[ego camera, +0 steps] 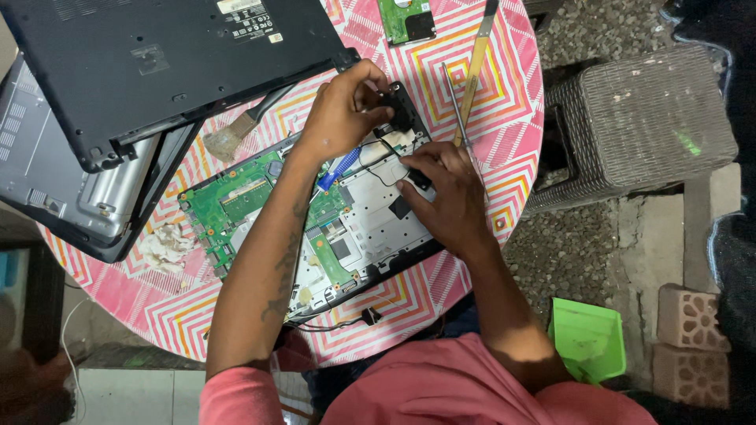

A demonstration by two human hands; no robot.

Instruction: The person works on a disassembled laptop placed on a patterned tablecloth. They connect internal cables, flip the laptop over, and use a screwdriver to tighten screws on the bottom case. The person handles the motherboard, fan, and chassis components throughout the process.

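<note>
A white rectangular label [245, 9] sits near the top edge of the view on the dark underside of the laptop bottom cover [157, 63], which lies at the upper left of the round table. Just below and right of that label lies a small strip of tiny white marks with a little yellowish sticker [275, 37] at its end. Farther left on the same cover is a darker grey rectangular patch [150, 59], slightly tilted, which may be a label; its surface is too dim to tell. No packages, signs or screens show.
</note>
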